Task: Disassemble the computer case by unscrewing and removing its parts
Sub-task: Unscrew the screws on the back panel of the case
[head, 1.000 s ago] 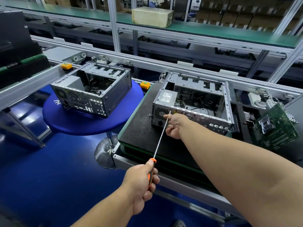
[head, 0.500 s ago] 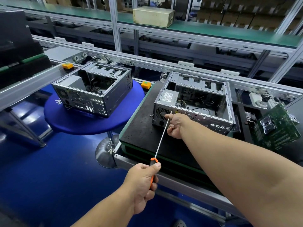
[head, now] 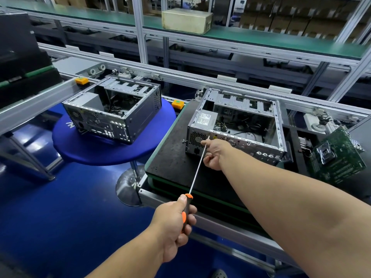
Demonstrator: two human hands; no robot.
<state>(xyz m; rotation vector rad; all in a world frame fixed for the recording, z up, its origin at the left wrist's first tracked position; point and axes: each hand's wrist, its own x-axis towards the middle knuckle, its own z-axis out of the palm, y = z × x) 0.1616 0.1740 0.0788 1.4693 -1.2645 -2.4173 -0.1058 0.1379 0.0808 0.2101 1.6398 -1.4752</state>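
My left hand (head: 172, 223) grips the orange and black handle of a long screwdriver (head: 197, 167), fingers wrapped round it so most of the handle is hidden. The thin shaft runs up and away to the back panel of the computer case (head: 236, 125), which sits on the black mat (head: 170, 157) on the counter, its side open and cables showing inside. My right hand (head: 213, 153) is out at the far end of the shaft, fingers curled beside it near the tip; from here I cannot tell whether they pinch the shaft or only steady it. The tip meets the panel beside the round fan grille, but the screw itself is too small to make out, and my hand covers part of the panel. A loose green circuit board (head: 337, 155) lies to the right of the case, partly cut off by my forearm. A second open case (head: 112, 113) stands on a round blue table (head: 112, 153) to the left.
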